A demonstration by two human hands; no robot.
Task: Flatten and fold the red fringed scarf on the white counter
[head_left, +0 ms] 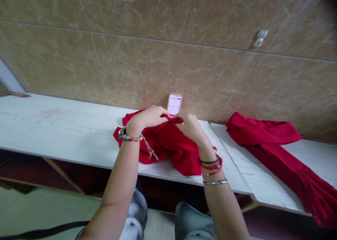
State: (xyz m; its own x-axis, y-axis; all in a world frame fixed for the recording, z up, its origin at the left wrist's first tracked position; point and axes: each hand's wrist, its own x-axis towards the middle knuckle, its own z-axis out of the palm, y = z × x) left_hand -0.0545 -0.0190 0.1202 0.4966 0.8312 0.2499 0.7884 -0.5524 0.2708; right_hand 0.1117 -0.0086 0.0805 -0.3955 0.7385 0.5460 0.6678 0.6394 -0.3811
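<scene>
A bunched red cloth (181,147) lies on the white bench top, folds loose and one part near the front edge; its exact kind does not show. My left hand (151,118) pinches its upper edge from the left, with a beaded bracelet at the wrist. From the other side my right hand (191,125) grips the same edge, fingers curled over it. A narrow fold stretches between the two hands, slightly raised. Just behind it a phone (174,104) leans upright against the wall, showing a timer; its lower end is partly covered.
To the right lies a folded red scarf (265,138), its fringed end hanging over the front edge. The white bench top (65,124) runs along a tan marbled wall (147,67) bearing a small white hook (260,38). Open compartments (65,171) sit beneath, close to my knees.
</scene>
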